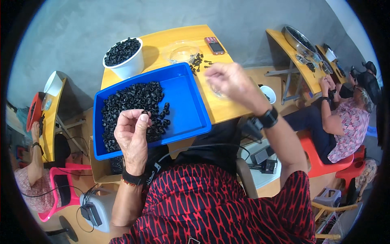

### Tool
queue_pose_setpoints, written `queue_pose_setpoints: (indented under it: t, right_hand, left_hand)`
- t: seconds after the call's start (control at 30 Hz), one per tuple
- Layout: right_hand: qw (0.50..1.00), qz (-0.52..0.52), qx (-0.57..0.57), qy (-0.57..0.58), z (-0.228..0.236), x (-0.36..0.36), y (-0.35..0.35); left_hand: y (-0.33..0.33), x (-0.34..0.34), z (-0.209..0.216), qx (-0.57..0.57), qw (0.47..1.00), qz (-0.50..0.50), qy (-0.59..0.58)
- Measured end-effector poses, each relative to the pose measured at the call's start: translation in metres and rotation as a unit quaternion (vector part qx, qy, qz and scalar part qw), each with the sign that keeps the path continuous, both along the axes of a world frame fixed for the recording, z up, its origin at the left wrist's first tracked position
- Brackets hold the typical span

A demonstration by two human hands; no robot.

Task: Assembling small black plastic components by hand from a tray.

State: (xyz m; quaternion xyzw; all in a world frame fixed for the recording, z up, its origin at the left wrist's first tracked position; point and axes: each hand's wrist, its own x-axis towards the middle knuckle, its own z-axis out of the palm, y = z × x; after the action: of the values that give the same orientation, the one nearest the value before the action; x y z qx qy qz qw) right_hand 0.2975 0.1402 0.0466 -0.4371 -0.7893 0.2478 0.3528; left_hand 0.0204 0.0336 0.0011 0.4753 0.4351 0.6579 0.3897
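Head view shows me the left hand (132, 132) raised over the shallow blue plastic tray (191, 110), its fingers (143, 118) pinched shut on one small black plastic ring piece (145, 112). That piece sits right at the fingertips, above the heap of black ring pieces (130, 107) filling the tray's left half. My worry is the grip: only the tips hold it, so a slight slackening could let the piece fall back among the look-alikes, where I could not tell it apart.

The right hand (229, 79) hangs above the yellow wooden surface (178, 38), fingers curled loosely; it is blurred, and I cannot tell whether it holds anything. Beneath it lies a clear shallow plastic dish (217, 92), partly hidden, so a careless drop may miss it.

The tray overhangs the near edge of the surface toward my lap. I judge that leaning on that corner could tip it and spill the heap.

Beyond stand a white bucket of black pieces (126, 57), a second clear dish (183, 52), a scatter of loose black bits (199, 62) and a small phone (214, 45) close to the far edge, which a sweeping arm might knock off.
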Motion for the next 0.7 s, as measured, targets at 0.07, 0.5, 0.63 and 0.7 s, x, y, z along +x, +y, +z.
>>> queue_pose_setpoints:
  t: [0.07,0.5,0.63,0.7]
  right_hand:
    - [0.995,-0.031,0.058,-0.078,-0.001,0.029,0.025]
    - [0.908,0.129,-0.021,-0.397,-0.029,0.044,0.054]
    - [0.905,0.119,-0.027,-0.408,-0.033,0.043,0.053]
    - [0.902,0.115,-0.035,-0.414,-0.032,0.043,0.053]
  left_hand:
    - [0.003,0.001,-0.001,-0.014,1.0,0.008,0.022]
    - [0.003,0.0,-0.007,-0.046,0.997,-0.001,0.057]
    - [0.004,0.0,-0.009,-0.044,0.997,-0.004,0.056]
    - [0.005,0.0,-0.009,-0.043,0.998,-0.01,0.054]
